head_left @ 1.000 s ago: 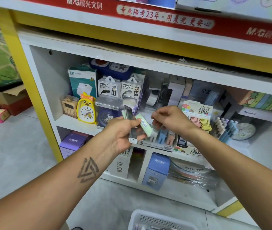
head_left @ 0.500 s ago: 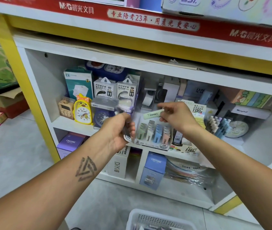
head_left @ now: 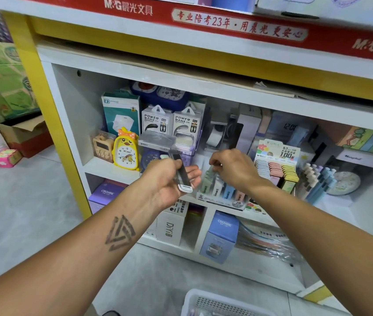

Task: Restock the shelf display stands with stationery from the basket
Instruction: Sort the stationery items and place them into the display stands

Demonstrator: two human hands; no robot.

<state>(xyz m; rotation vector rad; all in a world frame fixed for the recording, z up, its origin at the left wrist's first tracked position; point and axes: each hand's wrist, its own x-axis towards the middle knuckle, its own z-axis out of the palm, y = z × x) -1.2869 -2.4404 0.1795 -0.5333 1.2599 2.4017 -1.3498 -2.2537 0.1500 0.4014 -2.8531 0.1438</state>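
My left hand (head_left: 169, 179) grips a slim dark lead case with a white cap (head_left: 183, 176), held in front of the middle shelf. My right hand (head_left: 233, 167) pinches a pale green lead case (head_left: 208, 176) and holds it at the leftmost column of the lead display stand (head_left: 221, 197), which carries rows of green, white, blue and pink cases. The white basket (head_left: 206, 303) shows only its rim at the bottom edge.
A second stand of 0.7 mm lead cases (head_left: 276, 169) and a pen display (head_left: 315, 181) sit right of my hand. A yellow duck clock (head_left: 126, 151), power bank boxes (head_left: 172, 124) and a tape dispenser (head_left: 222, 133) fill the shelf behind. Boxes stand on the lower shelf.
My right hand took the pale green case from my left hand's side, swung it right, then lowered it onto the display stand. My left hand stays put with the dark case.
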